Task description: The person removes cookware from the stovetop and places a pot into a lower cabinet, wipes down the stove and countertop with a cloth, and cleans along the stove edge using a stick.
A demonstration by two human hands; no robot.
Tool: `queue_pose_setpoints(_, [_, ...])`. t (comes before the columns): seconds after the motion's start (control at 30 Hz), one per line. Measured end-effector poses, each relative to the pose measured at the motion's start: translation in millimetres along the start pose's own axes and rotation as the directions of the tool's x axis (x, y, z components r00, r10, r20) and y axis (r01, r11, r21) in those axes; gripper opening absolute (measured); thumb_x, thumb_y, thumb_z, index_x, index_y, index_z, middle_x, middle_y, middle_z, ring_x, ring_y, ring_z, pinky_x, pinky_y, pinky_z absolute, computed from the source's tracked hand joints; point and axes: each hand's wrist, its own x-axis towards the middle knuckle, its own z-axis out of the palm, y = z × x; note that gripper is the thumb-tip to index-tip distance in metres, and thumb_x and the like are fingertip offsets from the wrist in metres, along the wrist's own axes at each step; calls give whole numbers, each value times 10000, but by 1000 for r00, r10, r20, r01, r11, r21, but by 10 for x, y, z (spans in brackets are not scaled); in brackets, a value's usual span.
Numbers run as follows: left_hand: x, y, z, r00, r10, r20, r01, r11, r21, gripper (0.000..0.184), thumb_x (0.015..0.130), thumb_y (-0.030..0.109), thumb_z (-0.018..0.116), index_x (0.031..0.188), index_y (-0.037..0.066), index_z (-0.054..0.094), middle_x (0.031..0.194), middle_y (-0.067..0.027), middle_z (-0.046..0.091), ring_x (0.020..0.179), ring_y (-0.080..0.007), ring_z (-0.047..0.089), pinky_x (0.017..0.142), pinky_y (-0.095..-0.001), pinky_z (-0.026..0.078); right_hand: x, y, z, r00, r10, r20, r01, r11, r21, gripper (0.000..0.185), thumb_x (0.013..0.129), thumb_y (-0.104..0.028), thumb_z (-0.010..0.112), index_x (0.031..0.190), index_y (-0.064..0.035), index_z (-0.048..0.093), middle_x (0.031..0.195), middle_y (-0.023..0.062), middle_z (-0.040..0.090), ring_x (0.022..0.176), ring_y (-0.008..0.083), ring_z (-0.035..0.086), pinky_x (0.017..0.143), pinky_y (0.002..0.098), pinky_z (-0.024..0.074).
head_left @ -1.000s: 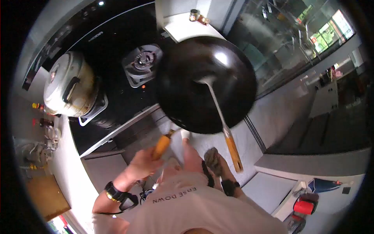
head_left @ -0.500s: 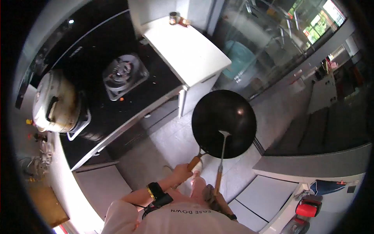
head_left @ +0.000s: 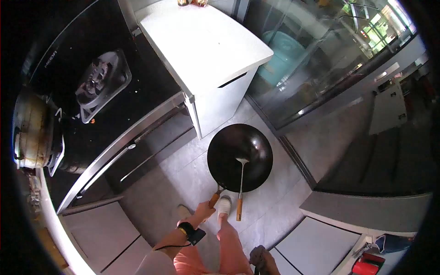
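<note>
My left hand (head_left: 204, 211) is closed around the wooden handle (head_left: 214, 200) of a large black wok (head_left: 229, 149). The wok hangs above the tiled floor in front of my feet, its inside facing up. A metal spatula (head_left: 241, 176) rests in it, with the wooden grip sticking out over the near rim. No hand touches the spatula. Low and close to my body, my right hand (head_left: 270, 266) is partly cut off by the lower edge; its fingers are mostly hidden behind a bunched dark grey cloth (head_left: 260, 257) that it holds.
On the left, a black gas stove (head_left: 146, 75) carries a bare burner (head_left: 98, 80) and a large steamer pot (head_left: 34, 128). A white counter (head_left: 206, 41) juts out ahead. A glass door (head_left: 316, 59) stands at the right. Cabinets (head_left: 316, 245) flank me.
The wok has moved lower and left in view, away from my body. My right hand has drawn back from the spatula grip, cloth still in it. The view has shifted, with the stove further left.
</note>
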Motion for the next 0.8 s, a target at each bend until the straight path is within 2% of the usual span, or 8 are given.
queue_pose_setpoints(0.13, [497, -274, 281, 1000, -2, -11, 3, 1000, 31, 412, 679, 313, 614, 989, 43, 596, 848, -193, 633, 796, -339, 623, 716, -410, 495, 255, 13, -12, 1000, 11, 1, -11, 1000, 28, 404, 868, -326, 511, 1104, 3, 514, 977, 91, 582, 875, 172, 544, 770, 296, 450])
queue_pose_setpoints(0.23, [760, -408, 504, 985, 130, -115, -108, 978, 181, 357, 718, 267, 614, 953, 2, 571, 736, -184, 615, 665, -313, 618, 627, -394, 498, 421, -19, -14, 1000, 26, -3, -26, 999, 35, 410, 859, -334, 523, 1095, 2, 517, 971, 92, 582, 874, 174, 543, 767, 301, 449])
queue_pose_setpoints(0.33, [1039, -509, 586, 996, -80, 43, 77, 995, 70, 428, 682, 329, 622, 1018, 65, 591, 856, -172, 640, 811, -332, 621, 717, -417, 491, 523, -34, -37, 999, 32, -6, -31, 999, 30, 415, 851, -341, 536, 1085, 1, 520, 965, 92, 582, 873, 176, 542, 765, 305, 449])
queue_pose_setpoints(0.43, [1154, -707, 670, 996, -81, 23, 83, 993, -89, 413, 685, 333, 621, 998, 64, 590, 837, -154, 642, 808, -322, 622, 718, -421, 490, 622, -72, -30, 999, 41, 0, -41, 999, 32, 421, 842, -349, 548, 1076, 0, 522, 959, 93, 582, 872, 177, 540, 763, 310, 448])
queue_pose_setpoints(0.53, [1269, -856, 712, 995, -102, 24, 103, 994, -39, 429, 684, 370, 648, 983, 70, 581, 829, -125, 646, 813, -305, 626, 731, -427, 486, 655, -109, -15, 999, 38, 8, -38, 999, 31, 426, 833, -356, 561, 1066, -1, 525, 953, 93, 581, 871, 179, 539, 760, 314, 447])
queue_pose_setpoints(0.63, [1204, -828, 664, 994, -108, -23, 109, 992, 61, 566, 658, 444, 702, 1038, 60, 534, 886, -135, 642, 848, -308, 622, 751, -426, 485, 629, -136, 17, 999, 34, 21, -35, 999, 29, 433, 825, -364, 574, 1057, -2, 528, 947, 94, 581, 870, 181, 538, 758, 318, 447])
queue_pose_setpoints(0.73, [1278, -1053, 769, 993, -83, -88, 88, 994, 63, 725, 611, 503, 746, 1101, 47, 466, 963, -163, 621, 894, -334, 607, 778, -419, 484, 600, -150, 68, 999, 18, 40, -19, 999, 28, 439, 816, -371, 586, 1048, -3, 531, 941, 94, 581, 869, 182, 537, 756, 323, 446])
queue_pose_setpoints(0.8, [1242, -1118, 725, 990, -138, 11, 138, 990, 14, 758, 605, 505, 753, 1113, 33, 447, 1013, -188, 588, 948, -339, 582, 800, -413, 470, 552, -162, 113, 999, 11, 51, -13, 1000, 25, 443, 810, -376, 595, 1042, -3, 532, 937, 94, 581, 869, 184, 536, 754, 326, 446])
